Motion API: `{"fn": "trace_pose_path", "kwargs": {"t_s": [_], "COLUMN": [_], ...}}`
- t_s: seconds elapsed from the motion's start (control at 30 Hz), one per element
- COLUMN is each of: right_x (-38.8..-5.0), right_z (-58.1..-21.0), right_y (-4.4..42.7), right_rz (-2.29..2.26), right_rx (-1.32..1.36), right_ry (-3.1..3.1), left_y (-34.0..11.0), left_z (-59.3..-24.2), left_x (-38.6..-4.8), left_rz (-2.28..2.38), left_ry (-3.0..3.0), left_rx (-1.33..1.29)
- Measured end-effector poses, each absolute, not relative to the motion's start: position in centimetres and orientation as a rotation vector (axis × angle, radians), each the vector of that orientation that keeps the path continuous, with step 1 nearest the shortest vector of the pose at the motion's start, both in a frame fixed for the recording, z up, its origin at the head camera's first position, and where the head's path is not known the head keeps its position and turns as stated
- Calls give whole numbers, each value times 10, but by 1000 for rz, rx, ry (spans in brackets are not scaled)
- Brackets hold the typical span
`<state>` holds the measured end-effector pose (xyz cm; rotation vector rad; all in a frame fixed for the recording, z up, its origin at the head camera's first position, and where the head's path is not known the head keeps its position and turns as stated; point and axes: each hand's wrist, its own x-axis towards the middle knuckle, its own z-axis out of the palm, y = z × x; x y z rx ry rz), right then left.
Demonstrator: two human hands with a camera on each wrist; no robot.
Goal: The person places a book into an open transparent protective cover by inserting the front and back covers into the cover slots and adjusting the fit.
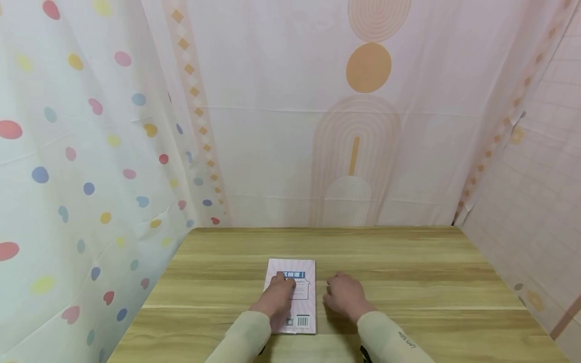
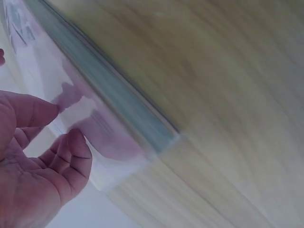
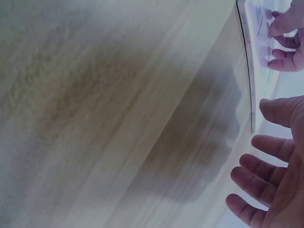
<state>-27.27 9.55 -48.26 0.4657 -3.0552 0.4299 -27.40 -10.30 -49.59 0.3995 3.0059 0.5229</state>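
A pale pink book [image 1: 300, 308] lies flat on the wooden table, its blue title band, text box and barcode facing up. Over the left part of its cover is my left hand [image 1: 278, 296], fingers loosely bent. In the left wrist view this hand [image 2: 42, 161] grips nothing and casts a shadow on the glossy cover; whether a fingertip touches it I cannot tell. To the right of the book, apart from it, my right hand [image 1: 348, 296] hovers low above the table. The right wrist view shows its fingers [image 3: 254, 185] spread and relaxed, holding nothing.
The wood-grain table [image 1: 408, 262] reaches back to a pale curtain [image 1: 272, 151] with arch patterns. A dotted curtain [image 1: 113, 191] hangs along the left side, and another pale curtain [image 1: 535, 201] along the right.
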Motion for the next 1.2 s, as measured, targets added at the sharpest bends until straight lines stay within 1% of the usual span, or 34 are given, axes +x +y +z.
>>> {"fn": "trace_pose_path", "kwargs": {"t_s": [0.1, 0.23, 0.4, 0.57, 0.7, 0.8, 1.1, 1.2], "right_x": [-274, -276, -278, -279, -278, -279, -278, -278], "right_z": [-482, -483, -481, -479, -479, -480, -479, -479], "right_y": [99, 103, 108, 110, 111, 112, 113, 114], "right_rz": [402, 377, 380, 380, 371, 369, 401, 408], "right_rx": [423, 397, 398, 420, 439, 436, 409, 406], "right_ry": [-3075, -3086, -3100, -3097, -3090, -3093, -3087, -3081], "left_y": [-98, -89, -74, -58, -46, -42, -41, -38], "left_z": [-496, -493, -488, -489, -495, -499, -492, -491], "left_x": [-275, -274, -271, -266, -263, -262, -261, -261], "left_rz": [511, 512, 458, 315, 6, -115, -192, -192], "left_ry": [3029, 3028, 3053, 3129, 3188, 3212, 3239, 3234], "left_rx": [390, 267, 142, 89, 71, 61, 155, 135]}}
